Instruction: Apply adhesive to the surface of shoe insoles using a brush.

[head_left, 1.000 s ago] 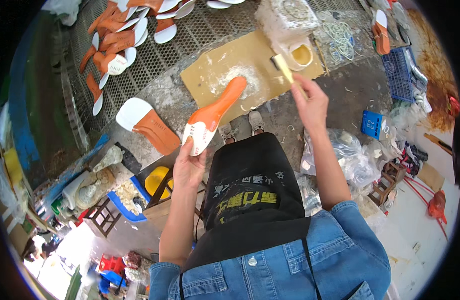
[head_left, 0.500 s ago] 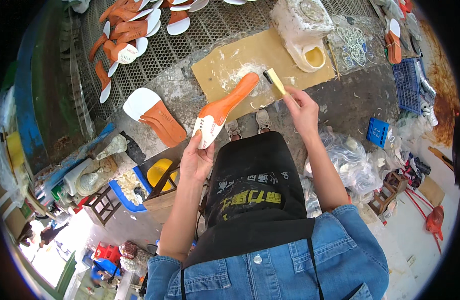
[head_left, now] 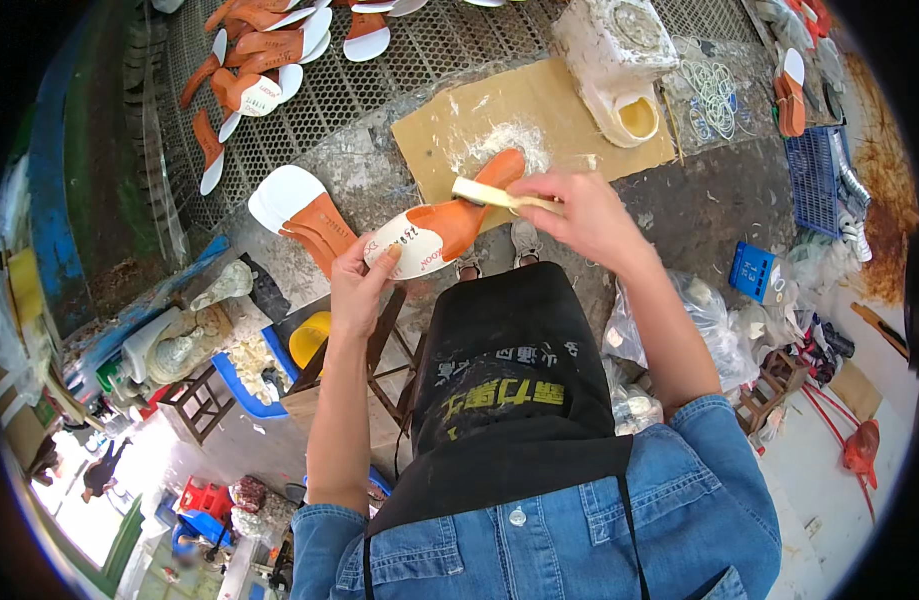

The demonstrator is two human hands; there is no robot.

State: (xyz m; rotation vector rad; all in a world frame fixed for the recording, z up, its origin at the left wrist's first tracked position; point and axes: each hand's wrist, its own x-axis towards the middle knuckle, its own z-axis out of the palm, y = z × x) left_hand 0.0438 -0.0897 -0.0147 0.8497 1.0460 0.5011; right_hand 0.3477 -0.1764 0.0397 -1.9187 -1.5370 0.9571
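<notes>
Perforated metal mesh (head_left: pixel 379 85) is spreading across the far part of the workspace, and a worn grey ledge (head_left: pixel 349 150) is running along its near edge. Orange-and-white insoles (head_left: pixel 282 42) are lying heaped toward the mesh's left edge. A black apron (head_left: pixel 509 350) is covering the person's front, over a blue denim shirt (head_left: pixel 509 545). On the ledge, a tan cardboard sheet (head_left: pixel 429 135) is lying with white residue (head_left: pixel 514 135) marking its middle. Well beyond the sheet's right edge, a blue plastic crate (head_left: pixel 811 175) is standing. At the sheet's far right corner, a white-crusted container (head_left: pixel 619 50) is standing, its round opening showing something yellowish. Left of the sheet, a small stack of insoles (head_left: pixel 291 195) is lying by the ledge's near edge, white ends facing the mesh. One single insole (head_left: pixel 409 240) is being held up beside the sheet's near left corner, its narrow orange end overlapping the sheet in this view. Thumb on top, the left hand (head_left: pixel 359 285) is pinching its broad white end. Fingers clamped together, the right hand (head_left: pixel 584 215) is gripping the handle of a pale brush (head_left: pixel 484 192), whose head is lying across the insole's orange middle, dark bristles facing down.
</notes>
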